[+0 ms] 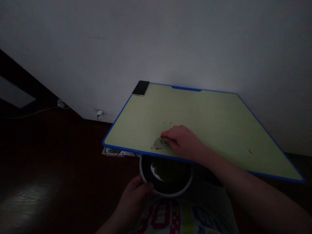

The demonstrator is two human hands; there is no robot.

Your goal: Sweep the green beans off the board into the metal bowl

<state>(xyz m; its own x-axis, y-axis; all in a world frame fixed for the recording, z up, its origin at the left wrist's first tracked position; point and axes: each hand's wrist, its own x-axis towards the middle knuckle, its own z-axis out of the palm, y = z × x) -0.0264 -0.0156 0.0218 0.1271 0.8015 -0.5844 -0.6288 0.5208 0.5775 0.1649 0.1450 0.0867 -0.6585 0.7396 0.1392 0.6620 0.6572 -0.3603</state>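
A pale wall [195,39] is seen behind, and a dark floor [48,169] is made out to the left, too dim for much detail. The desk [207,110], with its pale top and blue edging, is set close to the wall, perhaps so that its far side is backed and only the near side is worked from.

Below the near edge of the desk, a dark bowl [170,195] with a light rim is held in front of the person's body. The bowl seems to be kept there so that anything passing over the edge would be caught; its contents are too dark to be told. Its rim is grasped at the near left by the fingers of the left hand [138,190], thumb laid over the top, probably to keep it steady and level.

On the desk, just in from the edge above the bowl, a see-through half-round protractor [159,142] is pinched by the fingers of the right hand [180,139]. Its straight side is turned toward the edge, which would suit pushing loose bits. A phone [141,88] is laid at the far left corner, well apart from both hands, presumably out of the way. Small dark bits [157,149] are scattered beside the protractor's straight side.
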